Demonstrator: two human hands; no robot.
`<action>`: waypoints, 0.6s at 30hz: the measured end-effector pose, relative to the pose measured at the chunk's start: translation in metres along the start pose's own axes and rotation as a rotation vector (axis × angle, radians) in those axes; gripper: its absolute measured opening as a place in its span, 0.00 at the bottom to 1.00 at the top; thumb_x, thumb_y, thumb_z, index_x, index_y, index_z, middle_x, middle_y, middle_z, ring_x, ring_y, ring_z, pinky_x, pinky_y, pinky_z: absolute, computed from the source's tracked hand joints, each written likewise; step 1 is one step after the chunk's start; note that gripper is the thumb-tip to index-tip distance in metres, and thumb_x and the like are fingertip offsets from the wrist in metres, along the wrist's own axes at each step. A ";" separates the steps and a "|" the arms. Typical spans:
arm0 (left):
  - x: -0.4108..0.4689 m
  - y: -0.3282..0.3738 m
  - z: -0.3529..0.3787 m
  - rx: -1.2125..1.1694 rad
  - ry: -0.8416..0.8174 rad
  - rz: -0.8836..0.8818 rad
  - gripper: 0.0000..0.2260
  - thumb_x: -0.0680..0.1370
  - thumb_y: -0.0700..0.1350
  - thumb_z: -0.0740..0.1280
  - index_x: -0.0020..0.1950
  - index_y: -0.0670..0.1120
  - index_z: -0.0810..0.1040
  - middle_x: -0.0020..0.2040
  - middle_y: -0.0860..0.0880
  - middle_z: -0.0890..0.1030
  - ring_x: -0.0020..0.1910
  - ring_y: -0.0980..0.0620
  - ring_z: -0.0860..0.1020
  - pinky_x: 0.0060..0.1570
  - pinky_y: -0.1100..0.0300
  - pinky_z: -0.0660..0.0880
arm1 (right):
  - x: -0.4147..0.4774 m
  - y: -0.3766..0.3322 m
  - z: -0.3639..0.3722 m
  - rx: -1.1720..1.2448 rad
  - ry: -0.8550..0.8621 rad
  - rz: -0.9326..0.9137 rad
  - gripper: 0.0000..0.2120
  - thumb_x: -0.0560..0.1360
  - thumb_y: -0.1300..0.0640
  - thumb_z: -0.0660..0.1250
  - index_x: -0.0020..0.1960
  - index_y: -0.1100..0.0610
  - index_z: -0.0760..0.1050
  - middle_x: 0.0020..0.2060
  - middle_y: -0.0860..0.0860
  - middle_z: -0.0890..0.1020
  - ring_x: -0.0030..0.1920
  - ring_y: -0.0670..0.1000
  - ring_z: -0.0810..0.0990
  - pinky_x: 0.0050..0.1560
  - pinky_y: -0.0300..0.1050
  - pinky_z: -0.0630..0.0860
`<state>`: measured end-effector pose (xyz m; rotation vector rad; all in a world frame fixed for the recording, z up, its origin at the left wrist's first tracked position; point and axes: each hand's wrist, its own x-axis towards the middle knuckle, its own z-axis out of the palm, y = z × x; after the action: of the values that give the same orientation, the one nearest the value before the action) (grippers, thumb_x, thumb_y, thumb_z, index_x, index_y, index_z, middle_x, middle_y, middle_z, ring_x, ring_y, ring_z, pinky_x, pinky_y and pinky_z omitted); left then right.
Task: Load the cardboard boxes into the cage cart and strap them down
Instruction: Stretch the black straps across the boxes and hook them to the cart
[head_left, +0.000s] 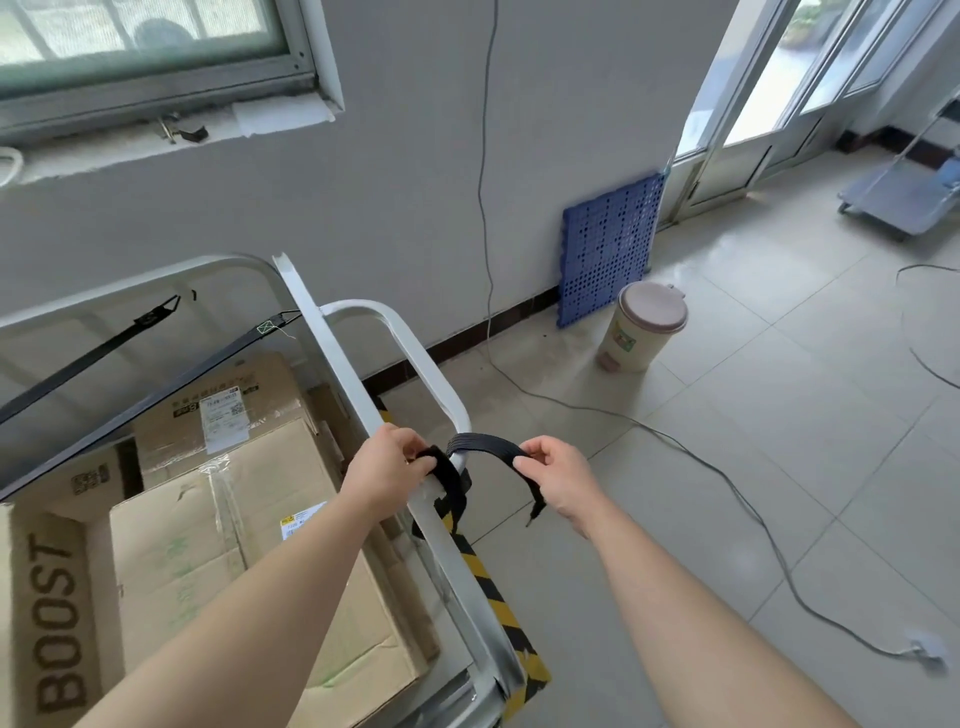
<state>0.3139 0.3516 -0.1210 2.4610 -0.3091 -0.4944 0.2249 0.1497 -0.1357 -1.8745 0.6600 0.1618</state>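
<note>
"BOOST" printed on side of cardboard box (57, 618); shipping labels unreadable

left hand (387, 462) bare, no glove or ring; right hand (558, 475) likewise; both forearms unsleeved

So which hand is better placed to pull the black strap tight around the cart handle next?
Probably the right hand: it pinches the free end of the black strap, clear of the cart. The left hand pins the wrapped part against the cart handle, so it is better placed as the anchor.
</note>
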 end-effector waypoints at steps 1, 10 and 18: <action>-0.003 0.003 -0.005 -0.065 0.026 0.003 0.06 0.79 0.49 0.67 0.53 0.49 0.78 0.50 0.53 0.76 0.49 0.52 0.76 0.50 0.57 0.75 | -0.003 -0.002 -0.004 0.022 0.016 -0.014 0.03 0.76 0.58 0.67 0.47 0.50 0.76 0.44 0.49 0.82 0.48 0.51 0.80 0.51 0.47 0.76; -0.049 0.021 -0.105 -0.482 0.429 -0.013 0.06 0.83 0.47 0.58 0.55 0.45 0.69 0.42 0.48 0.75 0.37 0.52 0.73 0.35 0.58 0.72 | -0.042 -0.075 -0.014 0.324 0.093 -0.191 0.06 0.79 0.60 0.65 0.54 0.58 0.78 0.43 0.52 0.80 0.42 0.49 0.75 0.48 0.41 0.73; -0.113 -0.019 -0.225 -0.479 0.708 0.116 0.10 0.82 0.49 0.60 0.59 0.44 0.69 0.46 0.49 0.76 0.47 0.47 0.76 0.47 0.55 0.75 | -0.108 -0.182 0.019 0.435 0.069 -0.447 0.06 0.80 0.60 0.63 0.55 0.56 0.77 0.43 0.52 0.79 0.43 0.48 0.76 0.49 0.41 0.74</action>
<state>0.3071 0.5196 0.0671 1.9739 -0.0268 0.3305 0.2318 0.2528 0.0496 -1.5606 0.2763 -0.3150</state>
